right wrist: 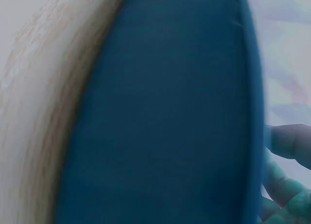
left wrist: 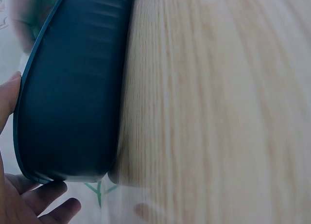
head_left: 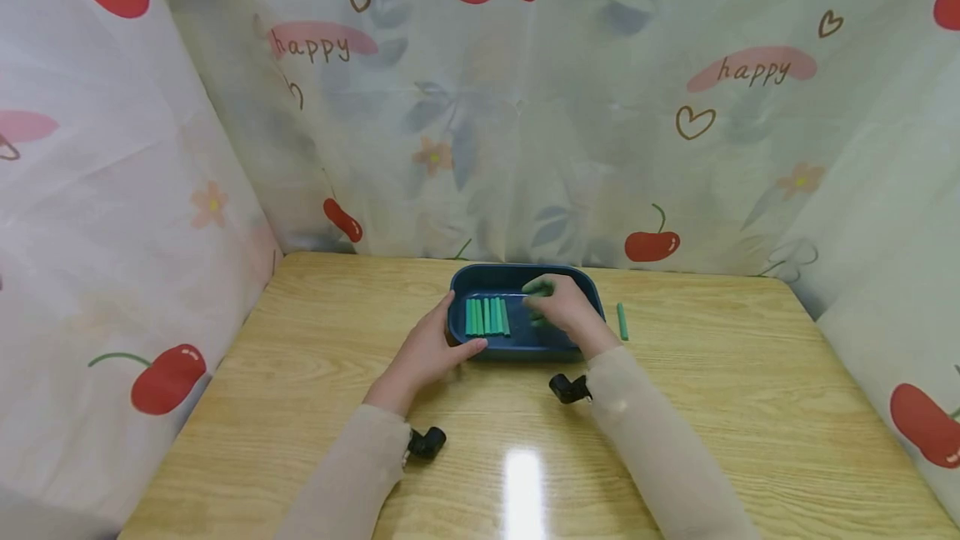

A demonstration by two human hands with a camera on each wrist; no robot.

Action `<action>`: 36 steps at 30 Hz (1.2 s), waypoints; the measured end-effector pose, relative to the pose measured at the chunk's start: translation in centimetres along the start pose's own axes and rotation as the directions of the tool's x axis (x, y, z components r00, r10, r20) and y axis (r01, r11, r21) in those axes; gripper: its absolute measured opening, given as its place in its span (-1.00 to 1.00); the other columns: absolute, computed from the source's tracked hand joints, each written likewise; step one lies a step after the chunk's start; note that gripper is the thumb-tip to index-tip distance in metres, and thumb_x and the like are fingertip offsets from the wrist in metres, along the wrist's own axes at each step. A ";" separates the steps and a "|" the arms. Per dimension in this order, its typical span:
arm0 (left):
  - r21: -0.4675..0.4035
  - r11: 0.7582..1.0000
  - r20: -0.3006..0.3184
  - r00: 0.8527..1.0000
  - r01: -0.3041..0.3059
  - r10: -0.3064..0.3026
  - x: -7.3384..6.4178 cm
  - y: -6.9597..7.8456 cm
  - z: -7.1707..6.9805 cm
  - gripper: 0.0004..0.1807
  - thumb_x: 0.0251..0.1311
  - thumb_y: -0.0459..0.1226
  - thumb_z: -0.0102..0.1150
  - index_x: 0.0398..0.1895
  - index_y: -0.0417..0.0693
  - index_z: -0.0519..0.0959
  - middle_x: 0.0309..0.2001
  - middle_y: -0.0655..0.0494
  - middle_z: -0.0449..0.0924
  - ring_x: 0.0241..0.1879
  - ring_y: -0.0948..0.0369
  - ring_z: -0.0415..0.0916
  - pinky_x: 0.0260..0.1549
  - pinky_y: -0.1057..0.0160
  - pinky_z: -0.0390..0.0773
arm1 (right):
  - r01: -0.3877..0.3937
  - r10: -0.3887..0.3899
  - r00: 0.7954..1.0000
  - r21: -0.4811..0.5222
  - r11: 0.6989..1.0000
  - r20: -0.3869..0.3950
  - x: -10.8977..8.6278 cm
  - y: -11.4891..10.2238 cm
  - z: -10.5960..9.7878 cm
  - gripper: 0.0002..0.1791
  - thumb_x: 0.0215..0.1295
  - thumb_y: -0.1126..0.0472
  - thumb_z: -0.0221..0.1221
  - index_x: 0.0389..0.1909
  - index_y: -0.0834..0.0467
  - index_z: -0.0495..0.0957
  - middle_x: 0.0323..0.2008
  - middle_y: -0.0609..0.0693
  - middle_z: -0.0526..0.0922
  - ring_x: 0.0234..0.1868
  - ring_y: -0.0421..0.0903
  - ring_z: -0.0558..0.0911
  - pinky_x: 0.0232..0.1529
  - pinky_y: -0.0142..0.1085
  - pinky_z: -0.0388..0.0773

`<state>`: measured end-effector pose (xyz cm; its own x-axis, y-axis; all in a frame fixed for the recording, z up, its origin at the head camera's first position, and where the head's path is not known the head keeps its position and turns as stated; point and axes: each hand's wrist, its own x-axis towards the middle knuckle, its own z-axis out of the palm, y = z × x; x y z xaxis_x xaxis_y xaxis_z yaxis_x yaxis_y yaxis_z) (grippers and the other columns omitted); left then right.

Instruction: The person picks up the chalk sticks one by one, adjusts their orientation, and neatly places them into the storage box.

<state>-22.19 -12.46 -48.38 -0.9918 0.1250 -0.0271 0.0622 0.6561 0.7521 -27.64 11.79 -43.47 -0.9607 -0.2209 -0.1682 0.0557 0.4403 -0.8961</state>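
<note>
A dark blue oblong tray (head_left: pixel 532 352) stands near the table's back edge. My left hand (head_left: pixel 427 348) grips its left end, thumb on the front rim; in the left wrist view the fingers (left wrist: pixel 51 195) curl round the end. Inside, several thin green sticks (head_left: pixel 487 317) lie side by side in the left half. My right hand (head_left: pixel 562 307) is over the tray's right half, fingers bent and thumb apart from them, with no stick visible between. Its fingertips look green; in the right wrist view the tray wall (right wrist: pixel 165 107) partly hides them. Another green stick (head_left: pixel 622 321) lies right of the tray.
The wooden table (head_left: pixel 300 440) extends to both sides and in front of the tray. A printed cloth (head_left: pixel 517 148) hangs behind and at both sides. Each wrist carries a small black camera mount (head_left: pixel 426 442).
</note>
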 end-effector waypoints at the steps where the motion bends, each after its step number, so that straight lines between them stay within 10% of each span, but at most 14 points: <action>1: 0.001 1.000 0.001 1.000 -0.001 0.001 0.0 0.0 0.0 0.16 0.11 0.20 0.38 0.63 0.09 -0.07 0.56 0.01 0.05 0.52 0.00 0.05 0.42 -0.12 0.15 | 0.007 -0.007 1.000 -0.013 1.000 -0.001 -0.3 0.0 -0.3 -0.65 0.42 0.25 0.19 0.15 0.30 0.53 0.00 0.31 0.62 -0.16 0.17 0.68 -0.13 -0.03 0.67; 26: 0.007 1.000 -0.002 1.000 0.006 -0.006 0.0 0.0 0.0 0.16 0.10 0.21 0.38 0.64 0.10 -0.07 0.57 0.00 0.05 0.51 -0.02 0.05 0.41 -0.13 0.16 | 0.013 -0.023 0.990 -0.073 0.997 -0.138 -4.5 2.6 -6.6 -0.60 0.48 0.17 0.11 0.15 0.39 0.50 0.00 0.33 0.60 -0.17 0.02 0.65 -0.17 -0.26 0.65; 36: 0.005 1.000 0.006 1.000 0.007 -0.008 -0.1 0.3 -0.2 0.15 0.11 0.19 0.38 0.64 0.10 -0.08 0.57 0.02 0.04 0.52 -0.01 0.04 0.42 -0.11 0.15 | 0.026 -0.051 0.978 -0.126 0.992 -0.200 -5.0 4.8 -8.9 -0.58 0.50 0.15 0.07 0.19 0.38 0.48 0.04 0.32 0.57 -0.03 0.18 0.63 -0.07 -0.04 0.65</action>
<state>-22.07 -12.45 -48.03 -0.9915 0.1245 -0.0366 0.0553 0.6605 0.7488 -25.03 22.75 -43.25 -0.9973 -0.0645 -0.0363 -0.0044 0.5409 -0.8411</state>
